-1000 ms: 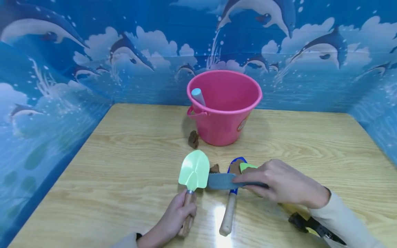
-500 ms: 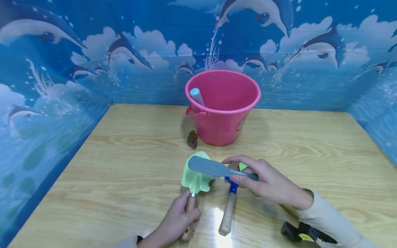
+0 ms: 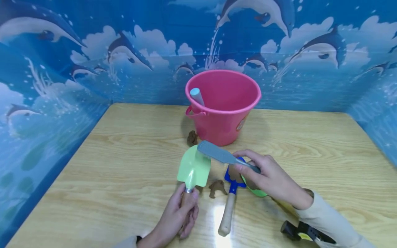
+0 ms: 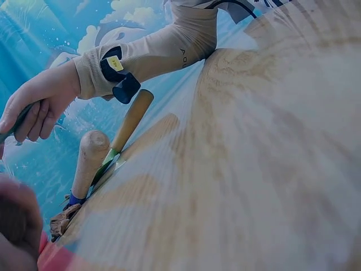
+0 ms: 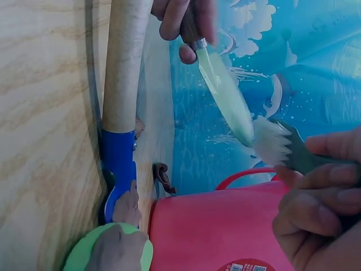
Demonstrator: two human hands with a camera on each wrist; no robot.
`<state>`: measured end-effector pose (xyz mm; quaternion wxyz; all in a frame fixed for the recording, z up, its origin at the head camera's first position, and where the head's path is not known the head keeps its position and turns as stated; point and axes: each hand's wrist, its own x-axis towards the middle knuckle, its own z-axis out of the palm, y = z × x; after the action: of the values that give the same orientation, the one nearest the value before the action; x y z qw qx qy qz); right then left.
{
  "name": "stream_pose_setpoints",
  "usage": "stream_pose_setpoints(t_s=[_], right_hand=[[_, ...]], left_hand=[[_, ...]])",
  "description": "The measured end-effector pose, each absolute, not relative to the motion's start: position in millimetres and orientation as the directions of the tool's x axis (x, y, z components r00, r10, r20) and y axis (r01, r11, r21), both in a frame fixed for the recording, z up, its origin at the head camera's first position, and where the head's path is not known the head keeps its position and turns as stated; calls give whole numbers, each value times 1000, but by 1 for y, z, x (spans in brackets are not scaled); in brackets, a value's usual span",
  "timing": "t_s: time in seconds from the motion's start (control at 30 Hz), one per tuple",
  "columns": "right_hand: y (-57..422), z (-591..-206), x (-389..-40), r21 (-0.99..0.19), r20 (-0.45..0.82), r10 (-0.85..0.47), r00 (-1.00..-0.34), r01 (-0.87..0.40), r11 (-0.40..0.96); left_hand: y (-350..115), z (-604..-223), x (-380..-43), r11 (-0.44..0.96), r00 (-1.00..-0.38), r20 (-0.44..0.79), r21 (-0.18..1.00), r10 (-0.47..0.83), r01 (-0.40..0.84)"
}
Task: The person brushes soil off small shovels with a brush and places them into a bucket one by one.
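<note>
My left hand [image 3: 175, 215] grips the wooden handle of a light green trowel [image 3: 193, 168], its blade raised above the table and pointing away. In my right hand [image 3: 270, 179] is a grey-blue brush [image 3: 217, 152], pinched by its handle. White bristles [image 5: 271, 144] meet the tip of the trowel blade in the right wrist view. Below the hands lies a blue shovel [image 3: 228, 213] with a pale wooden handle and brown clay-like matter on its blade. A green-bladed tool [image 3: 258, 192], also bearing brown matter, sits partly under my right hand.
A pink bucket [image 3: 217, 127] stands at the back, a light blue handle [image 3: 196, 96] sticking out of it. One brown lump [image 3: 192, 137] lies beside its base. Another brown piece [image 3: 217, 187] rests between trowel and shovel. A dolphin-print backdrop [image 3: 149, 82] encloses the table.
The brush has moved from low beside the trowel, across its blade, to the blade's upper right edge. The brown piece by the shovel is now uncovered. The trowel has shifted and turned slightly.
</note>
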<state>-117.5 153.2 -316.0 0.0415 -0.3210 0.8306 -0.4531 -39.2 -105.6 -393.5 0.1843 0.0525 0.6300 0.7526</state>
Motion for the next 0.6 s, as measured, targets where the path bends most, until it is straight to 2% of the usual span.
stream_pose_setpoints(t_s=[0.23, 0.4, 0.47, 0.53, 0.6], right_hand=[[154, -314, -118, -807, 269, -519, -811, -484, 339], [151, -318, -119, -798, 293, -557, -777, -520, 306], [149, -320, -117, -770, 309, -596, -741, -563, 300], [146, -322, -114, -700, 336, -657, -675, -645, 305], [142, -325, -108, -535, 386, -726, -569, -779, 327]], left_hand=[[-107, -389, -43, -202, -934, -232, 935, 273, -291], [-107, -391, -43, -278, -922, -237, 904, 306, -325], [-108, -392, -43, -286, -916, -233, 899, 328, -331], [-107, -392, -43, -278, -909, -224, 902, 351, -330], [-107, -393, -42, -263, -899, -195, 913, 391, -313]])
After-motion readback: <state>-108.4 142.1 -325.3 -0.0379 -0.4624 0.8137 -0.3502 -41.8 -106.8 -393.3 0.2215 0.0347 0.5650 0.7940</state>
